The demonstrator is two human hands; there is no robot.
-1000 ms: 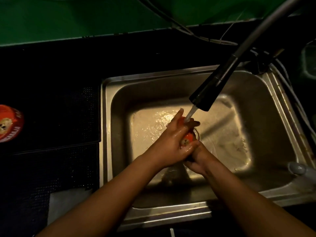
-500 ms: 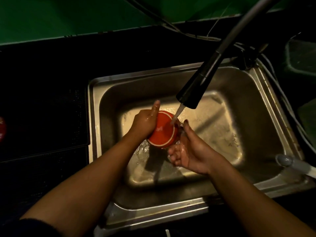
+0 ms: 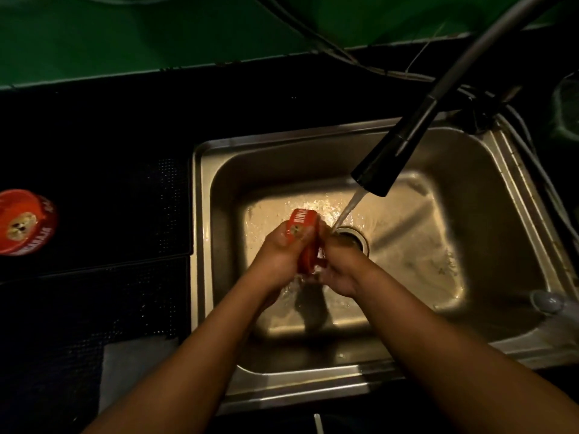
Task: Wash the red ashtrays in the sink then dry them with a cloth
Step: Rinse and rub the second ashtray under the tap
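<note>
Dark bench [image 3: 94,136]; steel sink [image 3: 200,245] in right part. Faucet [image 3: 385,164] running, stream falling just right of held piece. Pale cloth [image 3: 131,361] at bench front edge. Left hand [image 3: 279,258] and right hand [image 3: 341,267] both clamped on red ashtray [image 3: 305,227], tipped on edge over sink floor. Second red ashtray [image 3: 25,222] at bench left edge. Likely stiff, light, wet-slick: grip opposite rims.
</note>
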